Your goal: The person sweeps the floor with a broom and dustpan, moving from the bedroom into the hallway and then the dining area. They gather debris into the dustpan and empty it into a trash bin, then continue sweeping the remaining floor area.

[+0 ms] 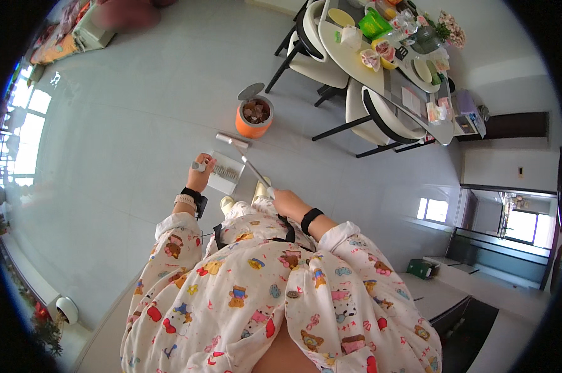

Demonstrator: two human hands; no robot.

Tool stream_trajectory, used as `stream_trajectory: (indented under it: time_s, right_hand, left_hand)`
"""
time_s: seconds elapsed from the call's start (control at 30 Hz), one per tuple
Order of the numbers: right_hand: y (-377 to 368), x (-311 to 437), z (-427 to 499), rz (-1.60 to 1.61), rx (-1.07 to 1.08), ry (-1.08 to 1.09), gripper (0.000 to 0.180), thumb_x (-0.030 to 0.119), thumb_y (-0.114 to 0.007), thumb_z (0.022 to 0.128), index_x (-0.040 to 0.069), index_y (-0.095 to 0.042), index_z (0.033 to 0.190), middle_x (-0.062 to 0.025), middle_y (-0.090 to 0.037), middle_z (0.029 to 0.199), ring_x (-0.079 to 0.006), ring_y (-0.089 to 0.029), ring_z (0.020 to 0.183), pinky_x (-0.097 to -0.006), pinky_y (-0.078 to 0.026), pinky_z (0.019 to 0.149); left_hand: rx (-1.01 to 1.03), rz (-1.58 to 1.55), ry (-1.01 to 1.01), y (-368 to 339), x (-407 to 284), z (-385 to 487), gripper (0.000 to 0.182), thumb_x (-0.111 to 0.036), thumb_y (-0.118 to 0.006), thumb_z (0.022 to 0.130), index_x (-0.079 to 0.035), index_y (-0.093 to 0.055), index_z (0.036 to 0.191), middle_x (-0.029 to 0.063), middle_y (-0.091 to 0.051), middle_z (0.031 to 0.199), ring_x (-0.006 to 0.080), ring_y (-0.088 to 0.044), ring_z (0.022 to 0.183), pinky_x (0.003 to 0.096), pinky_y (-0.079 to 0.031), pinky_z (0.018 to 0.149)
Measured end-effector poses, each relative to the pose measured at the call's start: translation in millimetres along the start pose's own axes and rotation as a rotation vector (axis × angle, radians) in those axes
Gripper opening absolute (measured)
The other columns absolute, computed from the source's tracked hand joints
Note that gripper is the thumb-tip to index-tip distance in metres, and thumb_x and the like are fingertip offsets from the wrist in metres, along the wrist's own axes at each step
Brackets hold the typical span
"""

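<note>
My left hand [201, 169] is closed around the grey-tipped handle of a white dustpan [226, 185]. A row of comb teeth [226, 170] shows inside the pan, which is at floor level just ahead of my feet. In my right hand [288, 203] is the long metal stick of a small broom [257, 171]. Its pale, narrow head [233, 140] lies beyond the dustpan, close to an orange bin [249, 127]. The bin's grey lid [251, 91] stands raised, and brownish rubbish [256, 112] shows inside.
At the upper right, a dining table [351, 60] bears dishes, bags and bottles. White chairs [365, 122] with black legs stand along it. Cream slippers [261, 189] are on my feet on the grey tiled floor [136, 154]. A white plant pot [67, 310] is at the lower left.
</note>
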State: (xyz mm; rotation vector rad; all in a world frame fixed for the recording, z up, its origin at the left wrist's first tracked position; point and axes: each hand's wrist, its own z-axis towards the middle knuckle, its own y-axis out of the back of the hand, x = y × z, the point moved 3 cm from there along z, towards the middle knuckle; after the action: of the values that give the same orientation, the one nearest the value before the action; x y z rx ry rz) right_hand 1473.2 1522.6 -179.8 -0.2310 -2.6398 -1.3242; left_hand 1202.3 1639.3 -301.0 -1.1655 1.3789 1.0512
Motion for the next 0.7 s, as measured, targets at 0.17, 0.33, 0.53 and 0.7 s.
stream_trajectory:
  time_s: [0.17, 0.33, 0.53, 0.7]
  right_hand:
    - [27, 10, -34, 0.049, 0.128, 0.04, 0.017, 0.011, -0.058, 0.084, -0.001, -0.063, 0.096, -0.0234, -0.066, 0.087, -0.0415, -0.064, 0.081, -0.047, -0.05, 0.07]
    - [75, 2, -92, 0.11, 0.004, 0.039, 0.022, 0.02, -0.057, 0.089, -0.001, -0.06, 0.096, -0.0236, -0.065, 0.09, -0.0421, -0.061, 0.086, -0.0475, -0.048, 0.074]
    - [42, 6, -55, 0.11, -0.161, 0.052, 0.02, 0.015, -0.051, 0.092, 0.0, -0.058, 0.102, -0.0241, -0.065, 0.085, -0.0432, -0.063, 0.08, -0.0517, -0.05, 0.07]
    - [6, 0, 14, 0.08, -0.212, 0.048, 0.022, 0.011, -0.049, 0.091, -0.008, -0.058, 0.098, -0.0248, -0.066, 0.083, -0.0411, -0.066, 0.078, -0.049, -0.053, 0.067]
  left_hand:
    - [-0.014, -0.064, -0.063, 3, -6, 2, 0.016, -0.02, -0.063, 0.093, -0.005, -0.057, 0.096, 0.0007, -0.055, 0.073, 0.0103, -0.056, 0.066, 0.0262, -0.047, 0.061]
    - [-0.031, -0.065, 0.05, 16, 2, -5, 0.013, -0.015, -0.065, 0.091, -0.005, -0.057, 0.095, 0.0003, -0.055, 0.074, 0.0089, -0.054, 0.067, 0.0249, -0.046, 0.059]
    - [-0.128, -0.108, -0.031, 37, 2, -28, 0.014, -0.018, -0.064, 0.093, -0.006, -0.056, 0.094, -0.0002, -0.054, 0.073, 0.0085, -0.053, 0.067, 0.0244, -0.045, 0.059]
    - [-0.173, -0.107, 0.011, 45, 5, -42, 0.014, -0.018, -0.064, 0.094, -0.006, -0.056, 0.095, -0.0002, -0.054, 0.074, 0.0086, -0.054, 0.067, 0.0239, -0.046, 0.061]
